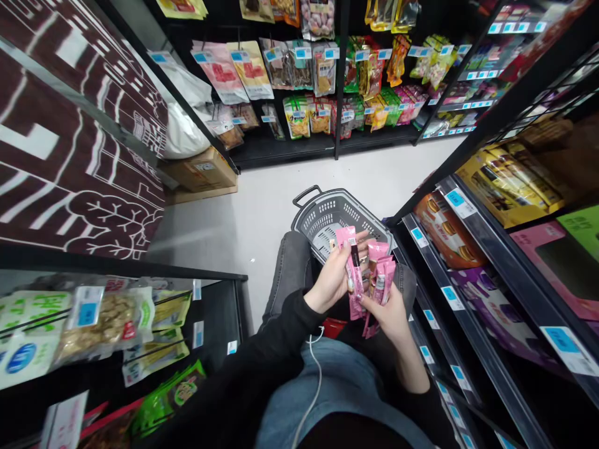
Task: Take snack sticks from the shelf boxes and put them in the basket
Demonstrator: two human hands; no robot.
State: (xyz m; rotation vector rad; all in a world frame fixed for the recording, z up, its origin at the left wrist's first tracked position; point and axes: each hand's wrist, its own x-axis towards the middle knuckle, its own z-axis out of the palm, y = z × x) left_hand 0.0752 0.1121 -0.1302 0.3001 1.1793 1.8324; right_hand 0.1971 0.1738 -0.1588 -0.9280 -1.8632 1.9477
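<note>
Several slim pink snack packets are split between my two hands above my lap. My left hand (333, 279) is closed on one group of pink packets (354, 274), its thumb across them. On the other side my right hand (389, 310) grips a second bunch of pink packets (382, 277), which fan upward and hang below the fingers. The print on the packets is too small to read. Just beyond my hands a grey shopping basket (325, 215) stands on the floor between my knees, its handle folded to the far left side.
Shelves with blue price tags surround me. Hanging snack bags (250, 68) fill the far rack. At right, a shelf edge (472, 218) runs close beside my knee; a black shelf (219, 324) is at left. A cardboard box (201, 168) stands on the floor (210, 234).
</note>
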